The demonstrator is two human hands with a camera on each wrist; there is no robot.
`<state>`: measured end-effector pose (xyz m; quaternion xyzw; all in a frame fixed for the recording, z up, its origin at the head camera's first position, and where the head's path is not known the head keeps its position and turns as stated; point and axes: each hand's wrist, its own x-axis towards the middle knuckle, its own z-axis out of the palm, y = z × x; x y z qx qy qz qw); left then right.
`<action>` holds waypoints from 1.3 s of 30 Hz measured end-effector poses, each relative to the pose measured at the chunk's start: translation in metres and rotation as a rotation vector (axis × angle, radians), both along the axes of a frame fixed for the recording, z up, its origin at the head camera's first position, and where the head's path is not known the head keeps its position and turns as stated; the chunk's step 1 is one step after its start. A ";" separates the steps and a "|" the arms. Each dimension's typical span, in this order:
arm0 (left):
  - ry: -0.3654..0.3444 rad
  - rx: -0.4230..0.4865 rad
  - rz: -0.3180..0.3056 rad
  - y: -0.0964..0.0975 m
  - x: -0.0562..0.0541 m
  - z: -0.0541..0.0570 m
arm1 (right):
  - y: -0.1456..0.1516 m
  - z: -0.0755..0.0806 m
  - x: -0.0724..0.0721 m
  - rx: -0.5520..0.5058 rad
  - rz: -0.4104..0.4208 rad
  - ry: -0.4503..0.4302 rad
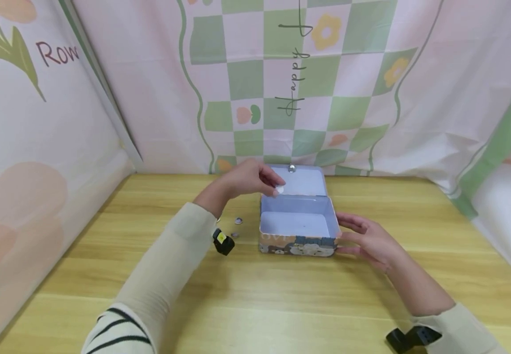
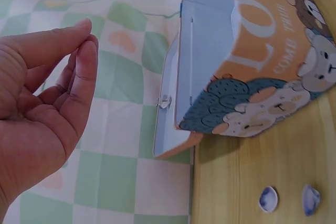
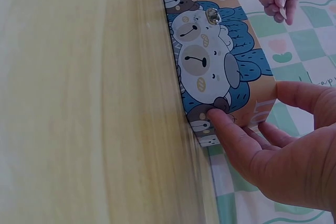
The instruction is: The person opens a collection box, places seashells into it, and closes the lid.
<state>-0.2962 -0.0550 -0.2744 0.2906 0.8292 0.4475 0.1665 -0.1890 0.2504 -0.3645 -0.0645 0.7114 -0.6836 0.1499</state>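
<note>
My left hand point(image 1: 255, 178) is raised over the back left of an open tin box point(image 1: 297, 248), pinching a small white piece point(image 1: 280, 189) between thumb and fingertips. It looks like a seashell, mostly covered by the fingers. The box has a pale blue inside and printed bears on its front; its hinged lid point(image 1: 306, 181) is tipped back, with a metal clasp point(image 1: 291, 168) at the far edge. At the right end, my right hand point(image 1: 368, 241) grips the box, one digit on the printed front point(image 3: 212, 51) and others around the end.
Left of the box, small shells point(image 1: 238, 221) lie on the wooden table point(image 1: 282, 305); in the left wrist view two show, a round white-and-blue shell point(image 2: 268, 199) and a purplish shell point(image 2: 310, 200). A checked cloth point(image 1: 282, 78) hangs behind, with another printed cloth point(image 1: 38, 147) along the left.
</note>
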 end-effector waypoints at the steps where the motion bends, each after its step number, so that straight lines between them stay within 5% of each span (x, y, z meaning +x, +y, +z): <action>1: 0.006 -0.014 -0.005 0.003 -0.001 0.001 | 0.000 0.000 0.000 -0.001 0.000 -0.001; 13: -0.043 -0.159 -0.102 0.024 -0.020 0.003 | 0.003 -0.002 -0.001 -0.005 0.005 -0.001; 29: -0.153 -0.195 0.007 0.039 -0.030 -0.017 | 0.001 -0.002 -0.002 -0.010 0.010 0.003; 39: -0.112 -0.121 0.050 0.028 -0.027 -0.019 | 0.000 -0.003 -0.002 -0.015 0.002 0.003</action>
